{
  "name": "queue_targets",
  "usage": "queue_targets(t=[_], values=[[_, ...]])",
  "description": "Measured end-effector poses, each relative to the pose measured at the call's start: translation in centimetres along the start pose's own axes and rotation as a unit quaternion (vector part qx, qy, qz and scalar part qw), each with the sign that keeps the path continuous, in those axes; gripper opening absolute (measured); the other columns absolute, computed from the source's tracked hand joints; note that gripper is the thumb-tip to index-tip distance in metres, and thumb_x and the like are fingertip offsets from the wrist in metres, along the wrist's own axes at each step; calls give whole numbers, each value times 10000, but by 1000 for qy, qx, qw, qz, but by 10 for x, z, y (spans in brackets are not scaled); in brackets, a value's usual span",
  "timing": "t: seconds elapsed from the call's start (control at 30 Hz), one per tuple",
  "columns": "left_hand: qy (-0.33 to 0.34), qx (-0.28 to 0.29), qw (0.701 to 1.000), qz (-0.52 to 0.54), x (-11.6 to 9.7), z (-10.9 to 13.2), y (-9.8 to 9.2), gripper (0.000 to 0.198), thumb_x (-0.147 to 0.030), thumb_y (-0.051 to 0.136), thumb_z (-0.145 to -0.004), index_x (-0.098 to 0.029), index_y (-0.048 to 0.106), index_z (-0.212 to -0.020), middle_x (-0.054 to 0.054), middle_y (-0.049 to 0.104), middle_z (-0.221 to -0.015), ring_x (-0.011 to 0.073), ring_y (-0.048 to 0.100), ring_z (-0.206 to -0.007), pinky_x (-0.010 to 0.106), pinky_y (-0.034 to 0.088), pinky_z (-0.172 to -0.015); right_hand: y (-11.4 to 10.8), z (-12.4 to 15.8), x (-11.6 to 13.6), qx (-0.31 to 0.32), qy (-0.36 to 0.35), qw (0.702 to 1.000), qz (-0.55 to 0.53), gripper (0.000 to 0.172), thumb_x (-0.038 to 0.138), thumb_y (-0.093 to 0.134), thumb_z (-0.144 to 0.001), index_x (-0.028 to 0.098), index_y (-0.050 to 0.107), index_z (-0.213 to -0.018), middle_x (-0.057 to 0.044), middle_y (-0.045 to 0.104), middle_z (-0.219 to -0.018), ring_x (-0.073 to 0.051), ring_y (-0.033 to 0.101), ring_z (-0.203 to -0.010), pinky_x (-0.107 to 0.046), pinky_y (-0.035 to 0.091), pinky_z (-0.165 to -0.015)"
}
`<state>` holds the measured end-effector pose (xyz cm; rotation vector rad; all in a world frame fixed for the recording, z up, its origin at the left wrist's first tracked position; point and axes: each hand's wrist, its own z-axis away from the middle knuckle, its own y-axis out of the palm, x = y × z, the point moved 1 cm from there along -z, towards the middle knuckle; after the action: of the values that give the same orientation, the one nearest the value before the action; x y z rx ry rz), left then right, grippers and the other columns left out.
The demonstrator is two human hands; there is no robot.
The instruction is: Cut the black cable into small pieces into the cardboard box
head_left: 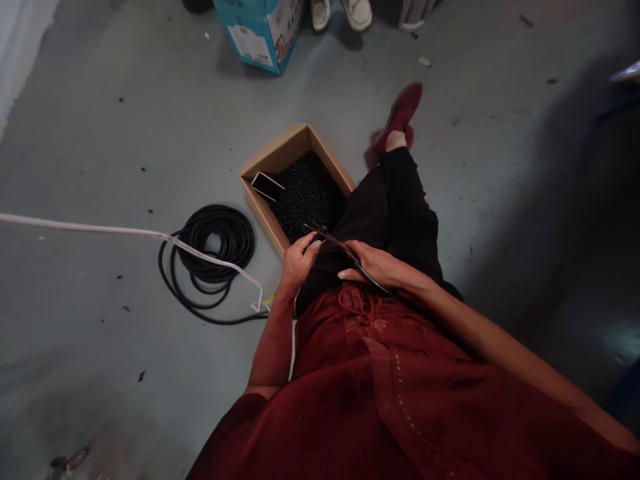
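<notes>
Over my lap, my right hand [375,262] holds a long thin dark strip [370,277]. One end runs back under my wrist. The other narrows to a point above the near corner of a cardboard box [274,230]. Just beside that tip is my left hand [297,261], thumb and fingers brought close together. Whatever lies between them is too small to make out. Many small black pieces [313,190] fill the box. A dark flat panel with a pale edge [268,187], like a phone, leans at its left inner wall.
A coil of black cable or tubing [220,233] lies on the floor left of the box. A white cord [125,231] stretches across it towards my left arm. Farther off stand a blue printed carton [255,33] and another person's pale shoes [357,13].
</notes>
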<state>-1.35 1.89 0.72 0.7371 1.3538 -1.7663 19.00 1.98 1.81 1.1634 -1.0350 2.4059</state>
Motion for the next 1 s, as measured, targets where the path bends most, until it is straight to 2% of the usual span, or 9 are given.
queue_targets(t=[0.27,0.47,0.73,1.0], values=[[-6,-3,1000,18,-1,0,0,379,-369,490,-822,-168,596,-1126,61,662,-1035,167,602,-960,311,459,-885,-1,1,1,-1,0,1000,22,661,624,528,-719,229,411,-1236,-112,547,-1106,-267,547,-959,-351,411,-761],[32,2,999,-3,-5,0,-3,365,-364,485,-825,-161,611,-1102,71,632,-1111,173,576,-1026,310,429,-928,0,0,3,-23,2,999,38,626,603,563,-702,226,452,-1190,-113,551,-1079,-275,542,-952,-355,405,-745],[47,-12,999,-16,-1,1,-4,341,-351,488,-828,-179,614,-1096,59,628,-1118,173,568,-1037,312,429,-929,-1,-2,5,-2,-18,1000,16,647,612,509,-741,220,395,-1243,-114,533,-1109,-255,548,-942,-339,413,-757],[108,5,993,-45,-8,2,-5,305,-323,462,-853,-150,628,-1041,66,654,-946,147,583,-868,265,444,-800,5,-7,6,-31,-1,997,67,701,613,533,-722,208,372,-1271,-119,518,-1107,-267,518,-1000,-342,397,-803]])
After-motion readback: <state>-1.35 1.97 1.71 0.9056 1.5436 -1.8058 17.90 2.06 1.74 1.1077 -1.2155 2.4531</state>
